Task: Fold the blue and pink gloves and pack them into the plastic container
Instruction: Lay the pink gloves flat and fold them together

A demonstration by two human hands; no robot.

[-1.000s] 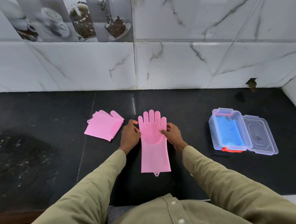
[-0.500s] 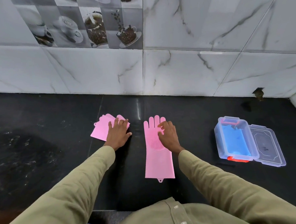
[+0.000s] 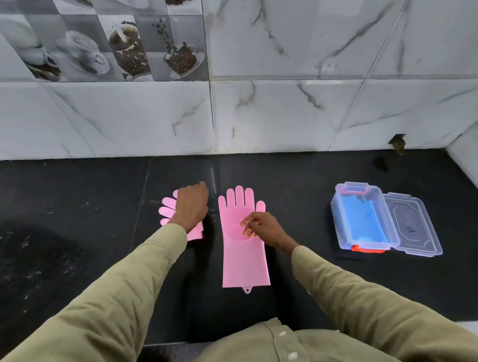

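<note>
So roughly half the job looks done, judging from how things lie. The blue gloves are already seen inside the plastic container over on the right side of the table, lying flat along the bottom. Whether it's one blue glove or both in there can't be told, only a blue layer is visible through the clear walls. The lid is off and laid just beside the container, touching it on the right, so nothing's been closed up yet.

The pink ones are what's left. One pink glove is spread out flat in the middle of the table, fingers pointing at the wall, cuff toward the person, not folded at all. The right hand is rested on its palm area with the fingers loosely curled, tips touching the bristly patch; no real pinch can be made out.

The second pink glove is off to the left, mostly covered by the left hand, which is closed down over it like a fist. Only its fingers poking out left and a bit of edge below the wrist are visible, so whether it's folded properly can't be said for sure.

Still to be done, by the look of it: the flat pink glove folded, both pinks packed on top of the blue.
</note>
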